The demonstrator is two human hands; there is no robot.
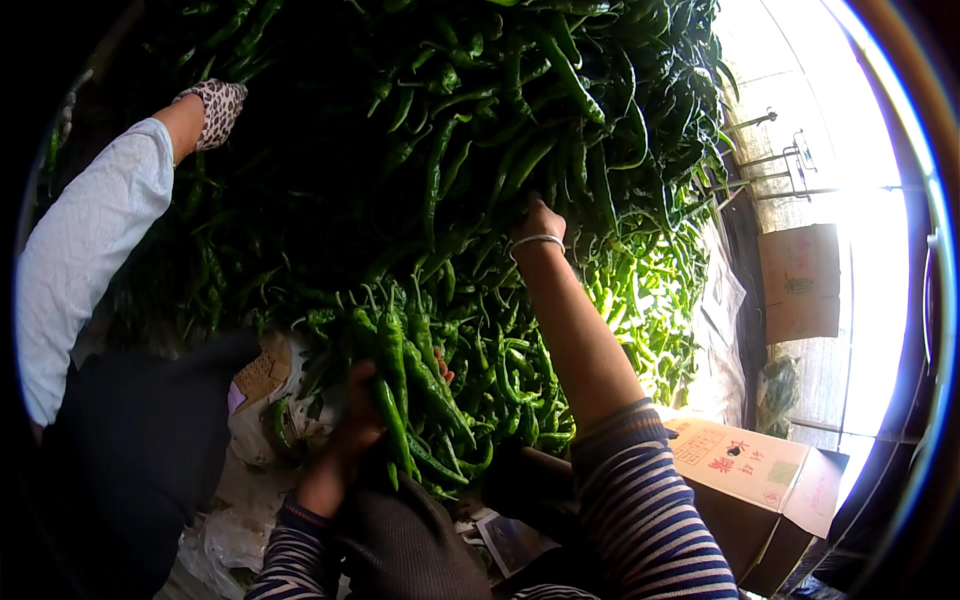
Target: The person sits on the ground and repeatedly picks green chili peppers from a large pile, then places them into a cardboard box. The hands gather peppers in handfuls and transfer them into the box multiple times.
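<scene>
A bunch of long green chili peppers [401, 367] lies in my left hand [361, 412], above my knee. The stems point away from me, and fingertips show at the bunch's right side. Farther out, my right hand [541, 221] reaches into the large heap of green peppers [480, 142]. Its fingers are mostly hidden among them, so whether they grip anything cannot be seen. A pale bracelet [538, 240] circles that wrist. More loose green peppers [514, 375] lie close in front, between my two arms.
At left, a co-worker's hand in a leopard-print glove [223, 112] touches the dark side of the heap. A printed cardboard box [739, 465] stands by my right elbow. Plastic sheeting [240, 544] covers ground at lower left. A cardboard piece [801, 283] is at the bright right wall.
</scene>
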